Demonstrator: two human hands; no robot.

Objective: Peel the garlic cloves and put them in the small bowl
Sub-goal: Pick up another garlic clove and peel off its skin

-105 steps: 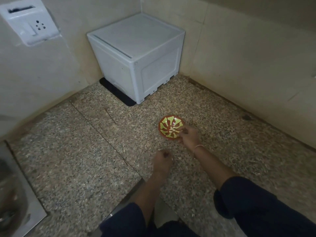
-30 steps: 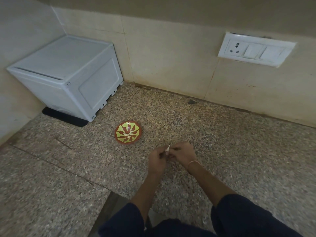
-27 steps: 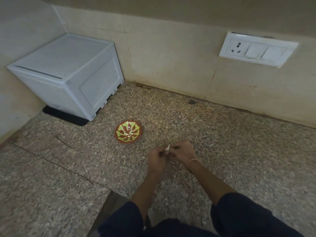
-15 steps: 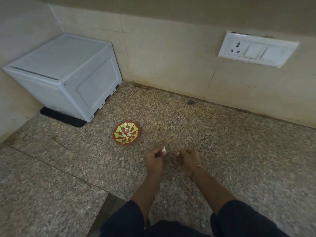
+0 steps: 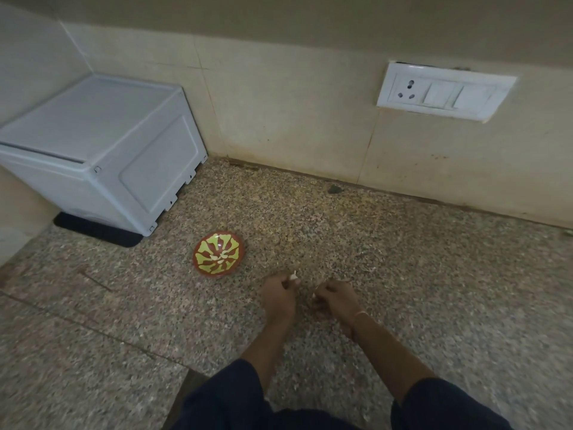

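Our left hand (image 5: 279,294) pinches a small white garlic clove (image 5: 293,277) at its fingertips, held above the speckled granite desk (image 5: 434,274), probably so the skin can be stripped freely. Our right hand (image 5: 336,297), just beside it, curls on what looks like a pale scrap of skin (image 5: 314,295). The small red bowl with yellow-green petals (image 5: 217,273) sits near, toward the desk's back left corner. It already holds peeled cloves (image 5: 218,258) and is within easy reach for the drop.

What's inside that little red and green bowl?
A few pale garlic cloves lie in the middle of the small bowl, on its painted pattern. The counter beneath it is covered.
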